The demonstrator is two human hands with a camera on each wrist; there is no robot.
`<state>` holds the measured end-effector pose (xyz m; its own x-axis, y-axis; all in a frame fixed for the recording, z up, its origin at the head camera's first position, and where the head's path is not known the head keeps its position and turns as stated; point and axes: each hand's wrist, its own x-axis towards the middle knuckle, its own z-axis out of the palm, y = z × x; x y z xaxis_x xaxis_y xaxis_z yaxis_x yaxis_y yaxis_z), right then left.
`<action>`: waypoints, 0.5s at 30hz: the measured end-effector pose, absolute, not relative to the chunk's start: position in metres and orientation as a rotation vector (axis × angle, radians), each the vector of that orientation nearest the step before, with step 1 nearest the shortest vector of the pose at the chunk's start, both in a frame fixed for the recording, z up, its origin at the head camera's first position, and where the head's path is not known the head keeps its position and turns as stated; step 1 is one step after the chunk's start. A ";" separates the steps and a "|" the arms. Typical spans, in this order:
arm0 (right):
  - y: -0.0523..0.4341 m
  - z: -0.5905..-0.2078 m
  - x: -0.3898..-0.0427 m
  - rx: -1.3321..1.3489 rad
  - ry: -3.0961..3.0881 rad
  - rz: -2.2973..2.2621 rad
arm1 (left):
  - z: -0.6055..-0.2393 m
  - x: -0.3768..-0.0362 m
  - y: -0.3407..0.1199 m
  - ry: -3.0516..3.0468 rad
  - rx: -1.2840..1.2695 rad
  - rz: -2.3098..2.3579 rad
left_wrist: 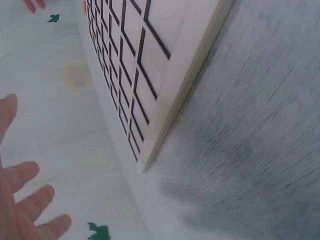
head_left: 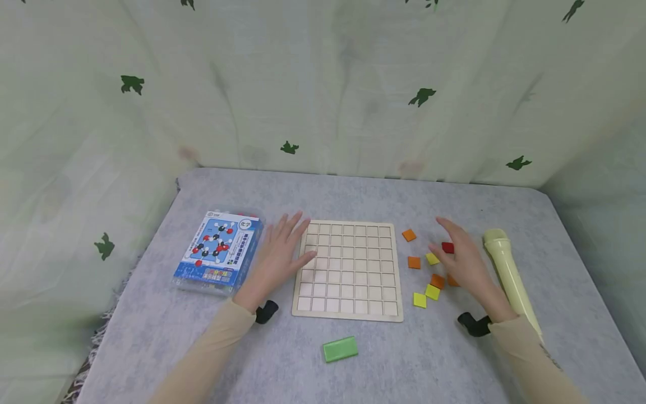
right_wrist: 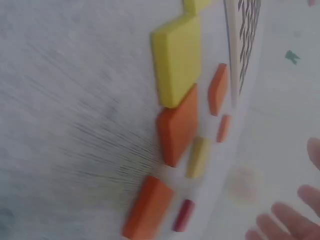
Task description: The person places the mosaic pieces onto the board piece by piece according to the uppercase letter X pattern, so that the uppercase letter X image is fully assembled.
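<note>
- Wooden grid board (head_left: 348,269): flat on the table, between my hands.
- My left hand (head_left: 282,249): fingers straight, resting at the board's 9 o'clock edge, holding nothing.
- My right hand (head_left: 464,258): fingers relaxed, empty, over the tiles.
- Red tile (head_left: 447,247): at its fingertips, 11 o'clock; right hand nearer.

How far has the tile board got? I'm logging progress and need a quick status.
Done: nothing placed; every cell of the wooden grid board looks empty. In hand: the left hand rests open at the board's left edge, and the right hand hovers open over the loose coloured tiles, holding none. Left: all the tiles, lying on the cloth right of the board.
</note>
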<state>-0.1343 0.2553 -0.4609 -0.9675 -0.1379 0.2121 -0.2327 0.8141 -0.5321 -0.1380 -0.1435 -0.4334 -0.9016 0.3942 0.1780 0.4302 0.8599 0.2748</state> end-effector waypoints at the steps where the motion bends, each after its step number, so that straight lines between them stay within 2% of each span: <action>1: 0.261 -0.473 -0.137 0.283 -2.812 0.936 | -0.436 -0.138 -0.145 -2.921 -0.682 -0.589; 6: 0.283 -0.517 -0.146 0.204 -2.793 1.122 | -0.453 -0.135 -0.152 -2.940 -0.706 -1.061; 15: 0.268 -0.478 -0.127 0.170 -2.851 1.430 | -0.476 -0.127 -0.164 -3.053 -0.818 -0.915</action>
